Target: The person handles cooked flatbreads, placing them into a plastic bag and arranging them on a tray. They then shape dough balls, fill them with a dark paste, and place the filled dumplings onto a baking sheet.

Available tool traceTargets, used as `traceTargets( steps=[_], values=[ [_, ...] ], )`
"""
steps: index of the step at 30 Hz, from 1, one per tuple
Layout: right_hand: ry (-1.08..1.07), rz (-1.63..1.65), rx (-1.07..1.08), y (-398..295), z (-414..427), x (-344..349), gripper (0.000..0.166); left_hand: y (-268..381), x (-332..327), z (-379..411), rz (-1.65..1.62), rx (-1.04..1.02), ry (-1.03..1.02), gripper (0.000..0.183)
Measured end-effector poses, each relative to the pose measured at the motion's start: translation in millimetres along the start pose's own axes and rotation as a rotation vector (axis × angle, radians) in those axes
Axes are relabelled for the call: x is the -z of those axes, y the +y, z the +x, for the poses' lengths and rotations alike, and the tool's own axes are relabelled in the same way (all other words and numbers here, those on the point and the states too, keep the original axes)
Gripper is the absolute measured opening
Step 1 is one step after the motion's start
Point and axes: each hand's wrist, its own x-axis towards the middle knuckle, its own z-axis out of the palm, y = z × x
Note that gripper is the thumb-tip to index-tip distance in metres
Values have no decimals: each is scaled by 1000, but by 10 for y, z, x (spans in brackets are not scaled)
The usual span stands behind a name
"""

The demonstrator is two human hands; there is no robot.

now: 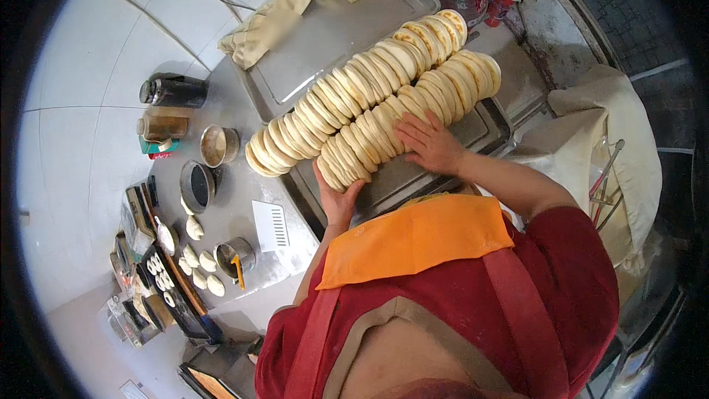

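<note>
Two long rows of round flatbreads stand on edge, packed face to face, across metal trays on the table before me. My left hand [337, 199] cups the near left end of the front row of flatbreads [382, 127], its thumb at the front and fingers around the end. Against the side of that same row lies my right hand [432, 144], fingers spread over the bread edges near the middle. The back row of flatbreads [354, 88] runs alongside, touched by neither hand. Browned faces show at the far right ends. Beneath the front row is a dark-edged metal tray [399, 180].
Behind the rows lies another metal tray [332, 27] with a beige cloth [266, 33] over its far side. Metal bowls [198, 185], dough pieces [215, 285] and a striped card [271, 226] are on the left. A cloth-covered container [559, 138] stands at right.
</note>
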Motion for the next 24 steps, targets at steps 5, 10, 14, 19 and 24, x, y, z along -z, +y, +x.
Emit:
traceTargets(
  steps=[5, 10, 14, 19, 24],
  values=[
    [-48, 98, -16, 10, 234, 124, 66, 24, 79, 89, -45, 80, -73, 108],
    [307, 360, -174, 531, 979, 792, 48, 230, 360, 242, 575, -86, 135, 70],
    [282, 1223, -966, 1979, 1918, 569, 53, 719, 233, 1222, 459, -311, 176, 45],
    [332, 151, -1213, 3168, 2697, 251, 66, 705, -560, 2941, 377, -145, -196, 50],
    [32, -163, -713, 4098, 3410, 427, 33, 146, -974, 4245, 760, -42, -291, 68]
  ],
)
